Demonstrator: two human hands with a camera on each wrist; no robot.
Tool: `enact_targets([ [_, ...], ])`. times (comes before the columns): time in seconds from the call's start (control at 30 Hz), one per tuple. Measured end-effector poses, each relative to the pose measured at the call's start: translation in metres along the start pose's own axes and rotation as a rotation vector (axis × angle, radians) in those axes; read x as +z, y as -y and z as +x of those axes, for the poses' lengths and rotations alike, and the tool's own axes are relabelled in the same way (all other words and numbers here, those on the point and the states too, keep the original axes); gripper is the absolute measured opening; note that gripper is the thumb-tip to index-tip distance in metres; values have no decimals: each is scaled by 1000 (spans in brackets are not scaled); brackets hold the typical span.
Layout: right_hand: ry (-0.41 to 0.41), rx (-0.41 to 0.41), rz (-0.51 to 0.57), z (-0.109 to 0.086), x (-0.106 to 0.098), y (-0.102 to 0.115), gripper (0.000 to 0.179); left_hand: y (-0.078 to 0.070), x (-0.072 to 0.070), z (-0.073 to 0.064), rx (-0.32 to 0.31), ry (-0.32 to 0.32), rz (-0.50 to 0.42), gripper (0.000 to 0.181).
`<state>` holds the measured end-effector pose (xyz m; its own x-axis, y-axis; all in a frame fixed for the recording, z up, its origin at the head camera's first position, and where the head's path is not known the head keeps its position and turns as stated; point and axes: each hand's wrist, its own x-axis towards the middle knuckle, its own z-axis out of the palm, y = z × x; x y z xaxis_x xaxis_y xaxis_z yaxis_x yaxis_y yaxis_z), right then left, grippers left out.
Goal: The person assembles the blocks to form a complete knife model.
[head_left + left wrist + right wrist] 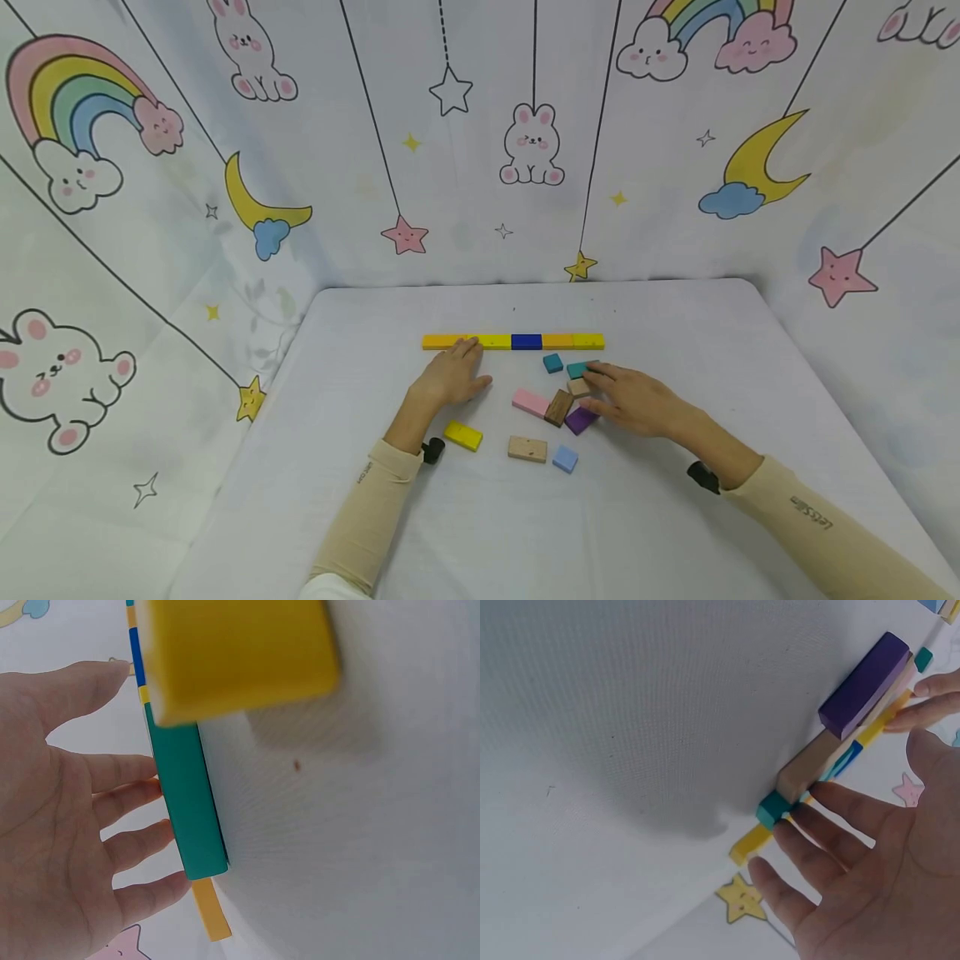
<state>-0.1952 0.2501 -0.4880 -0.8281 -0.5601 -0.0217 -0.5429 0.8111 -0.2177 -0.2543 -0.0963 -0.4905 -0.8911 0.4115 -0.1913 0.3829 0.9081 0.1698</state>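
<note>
Reaches from lower right with right grip [889, 874] spread, close to a teal block [772, 809]. Shows a light brown block [808, 765] beside it, a purple block [864, 686] higher, a yellow block [750, 844] near a printed star [739, 901], and left grip [937, 711] at right edge.

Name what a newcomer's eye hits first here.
Probably the row of yellow, orange and blue blocks across the far part of the white table, with the left hand at its left part. Next, the cartoon rainbow at the head view's upper left. Then the loose blocks in front of the row, the right hand at their right side.
</note>
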Motion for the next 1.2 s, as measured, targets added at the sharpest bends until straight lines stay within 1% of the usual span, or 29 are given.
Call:
enact_targets([
  [0.13,1,6,-13,-1,0,-1,63,0,1,0,-4,4,12,74],
  [0.33,-6,14,-15,-3,-2,-4,65,2,1,2,-5,13,7,74],
  [0.43,-16,16,-17,-4,-3,-6,65,1,-1,2,-2,8,4,74],
  [0.67,-18,18,-40,-7,-3,-11,65,2,1,2,-1,5,-3,74],
  [0.77,-14,35,-34,-9,-3,-14,65,2,1,1,0,4,-7,73],
  [0.93,-20,29,-39,-11,-4,-18,64,2,0,0,1,2,-4,73],
  [1.0,-22,25,-41,-11,-4,-20,63,3,1,0,1,2,-1,73],
  [1.2,-11,46,-31,-12,-7,-22,65,3,1,1,3,-2,-8,73],
])
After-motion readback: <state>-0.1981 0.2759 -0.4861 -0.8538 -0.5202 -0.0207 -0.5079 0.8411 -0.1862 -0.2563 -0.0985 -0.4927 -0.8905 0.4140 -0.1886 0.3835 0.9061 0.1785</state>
